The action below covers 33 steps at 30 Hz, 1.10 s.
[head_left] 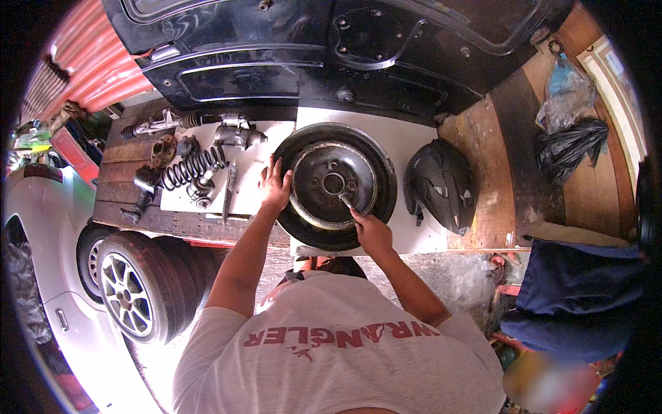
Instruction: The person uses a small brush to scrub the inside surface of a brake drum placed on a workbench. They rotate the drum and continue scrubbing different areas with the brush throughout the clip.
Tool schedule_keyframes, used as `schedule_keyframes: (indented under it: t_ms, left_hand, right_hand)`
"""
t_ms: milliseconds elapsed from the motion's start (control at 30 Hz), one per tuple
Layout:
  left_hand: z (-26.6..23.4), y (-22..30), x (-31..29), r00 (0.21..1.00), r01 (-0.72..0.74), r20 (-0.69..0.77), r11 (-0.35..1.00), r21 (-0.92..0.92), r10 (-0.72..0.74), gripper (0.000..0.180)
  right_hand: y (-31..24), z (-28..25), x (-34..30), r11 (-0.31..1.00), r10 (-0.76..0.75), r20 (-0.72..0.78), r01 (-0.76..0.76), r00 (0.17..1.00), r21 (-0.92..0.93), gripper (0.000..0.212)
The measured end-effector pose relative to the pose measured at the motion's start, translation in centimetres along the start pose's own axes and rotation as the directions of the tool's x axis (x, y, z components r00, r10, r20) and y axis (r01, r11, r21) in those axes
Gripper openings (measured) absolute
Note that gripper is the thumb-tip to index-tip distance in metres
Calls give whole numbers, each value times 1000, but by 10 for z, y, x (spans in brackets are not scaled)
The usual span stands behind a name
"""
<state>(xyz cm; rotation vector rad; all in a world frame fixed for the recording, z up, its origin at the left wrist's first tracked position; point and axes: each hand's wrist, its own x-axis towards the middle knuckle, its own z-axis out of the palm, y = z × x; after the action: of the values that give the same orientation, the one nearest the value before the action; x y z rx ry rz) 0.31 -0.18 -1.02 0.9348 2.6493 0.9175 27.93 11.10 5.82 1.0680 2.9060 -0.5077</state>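
A black steel wheel (pixel 314 183) lies flat on a white board in front of me, with worn, pale paint around its inner ring. My left hand (pixel 274 186) rests on the wheel's left edge, fingers spread and pointing away from me. Over the wheel's near right part, my right hand (pixel 373 233) is closed around a slim, light-coloured tool (pixel 345 201). The tool's tip sits close to the round centre hole; its kind is too small to make out, and my fingers hide the grip end.
A coil spring (pixel 194 168), a steering rack (pixel 162 124) and a saw-like blade (pixel 229 190) lie left of the wheel. A black helmet (pixel 441 186) stands to its right. Behind leans a large black panel (pixel 276 69). Tyred wheels (pixel 127 290) and a white car (pixel 65 303) are at left.
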Motion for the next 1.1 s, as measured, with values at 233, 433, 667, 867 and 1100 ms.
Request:
schedule_keyframes:
  t_ms: [233, 433, 667, 867, 1100]
  left_hand:
    - [-1, 4, 1, 1000, -18, 16, 1000, 7, 18, 61]
    - [-1, -1, 0, 999, -34, -4, 998, 46, 34, 58]
    - [-3, 5, 0, 1000, -14, 6, 1000, -3, 14, 60]
    - [1, 4, 2, 1000, -23, -8, 1000, -3, 23, 60]
    - [7, 6, -7, 998, 16, -55, 997, 80, -11, 64]
  right_hand:
    - [11, -12, 45, 998, 62, -121, -63, 991, 3, 39]
    - [-8, -4, 24, 988, 124, -21, -122, 992, 91, 42]
    - [9, 8, 9, 996, 47, -74, -41, 996, 83, 41]
    - [7, -7, 42, 997, 39, -117, -31, 992, 70, 40]
    - [14, -5, 1, 982, -41, 0, 40, 999, 182, 41]
